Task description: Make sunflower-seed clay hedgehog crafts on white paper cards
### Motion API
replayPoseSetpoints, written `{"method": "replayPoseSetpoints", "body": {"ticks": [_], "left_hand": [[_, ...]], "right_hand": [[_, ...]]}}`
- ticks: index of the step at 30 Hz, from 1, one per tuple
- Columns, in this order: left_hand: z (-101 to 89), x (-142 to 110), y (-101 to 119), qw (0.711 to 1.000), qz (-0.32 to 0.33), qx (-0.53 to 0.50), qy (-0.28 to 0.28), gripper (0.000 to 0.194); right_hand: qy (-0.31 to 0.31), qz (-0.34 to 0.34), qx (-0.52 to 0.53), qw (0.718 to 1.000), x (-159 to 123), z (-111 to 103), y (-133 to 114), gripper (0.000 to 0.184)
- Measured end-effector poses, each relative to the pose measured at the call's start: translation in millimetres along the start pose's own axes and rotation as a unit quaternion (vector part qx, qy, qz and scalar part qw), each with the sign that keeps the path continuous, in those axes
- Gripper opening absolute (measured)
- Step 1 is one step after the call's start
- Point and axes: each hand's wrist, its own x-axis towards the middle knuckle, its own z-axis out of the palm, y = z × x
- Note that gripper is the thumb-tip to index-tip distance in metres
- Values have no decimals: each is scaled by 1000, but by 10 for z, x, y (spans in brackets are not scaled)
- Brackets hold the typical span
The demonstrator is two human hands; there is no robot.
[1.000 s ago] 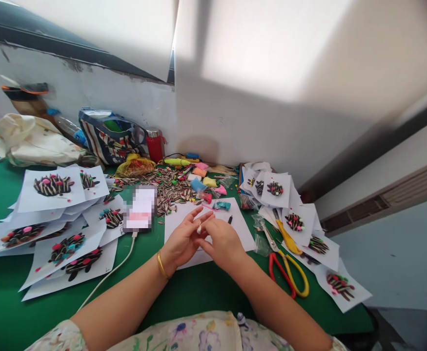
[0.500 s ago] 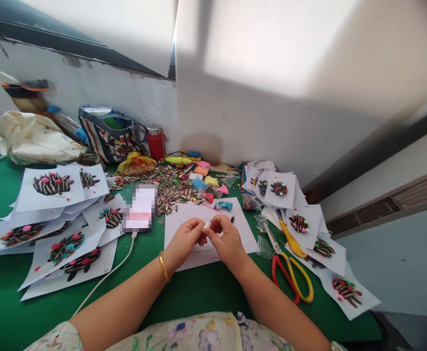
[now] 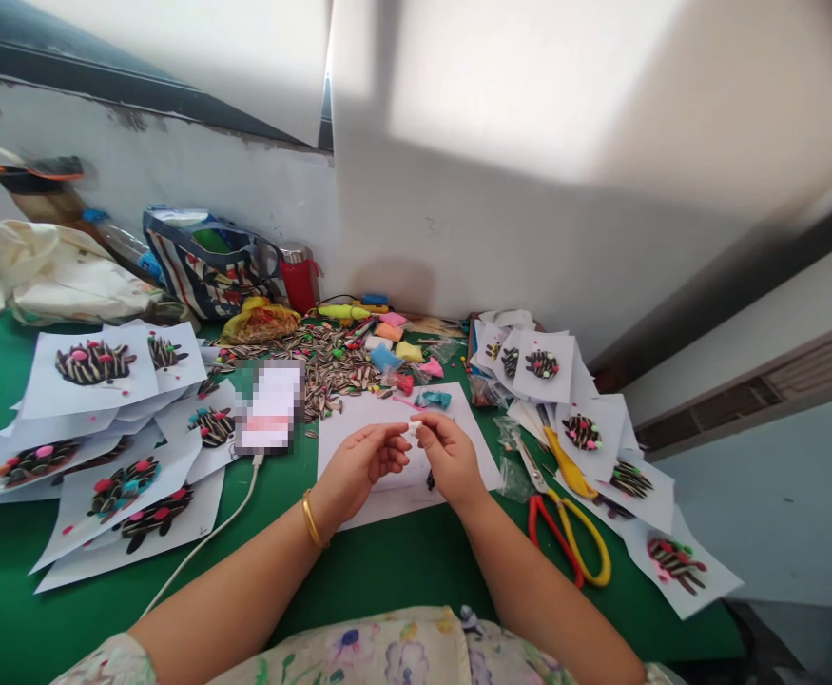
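A small lump of white modelling clay (image 3: 414,430) is pinched between the thumb and forefinger of my right hand (image 3: 450,461), above the sheet of white paper (image 3: 469,452). My left hand (image 3: 362,471), with a gold bangle at the wrist, faces it from the left. Its upper digit reaches to the edge of the clay, and the other fingers are half curled and apart from it; whether they touch the clay I cannot tell. A black pen (image 3: 431,479) lies on the paper, partly behind my right hand. An opened blue clay packet (image 3: 433,400) rests near the sheet's far edge.
Sunflower seeds (image 3: 337,366) and coloured clay packets (image 3: 385,358) lie beyond the paper. To the right are red-and-yellow-handled scissors (image 3: 565,533) and sheets with seed hedgehogs (image 3: 583,433). More such sheets (image 3: 94,366) and a charging phone (image 3: 273,404) stand left.
A second ago my hands overlapped, with the left palm open. They then met with fingertips at the white clay. Now my left fingers have loosened, while the right hand keeps the clay.
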Motion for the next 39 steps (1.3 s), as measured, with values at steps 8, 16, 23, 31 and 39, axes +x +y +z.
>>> {"method": "replayPoseSetpoints", "body": {"ticks": [8,16,23,31,39], "left_hand": [[-29,5,-19,999,22,18,-18,37],[-21,-4,-19,999,-2,-14,-35,38],[-20,-2,31,999,-12,-42,-22,37],[-35,35,21,999,39,-8,16,32],[-110,98,-34,990,76,91,75,25]], "right_hand": [[-37,11,-4,999,-10,28,-13,12],[10,54,45,998,-4,43,-10,17],[-13,39,71,997,17,33,-34,16],[-74,-135,-59,986,-9,-16,-135,16],[-36,-135,-90,986,-57,0,-136,21]]}}
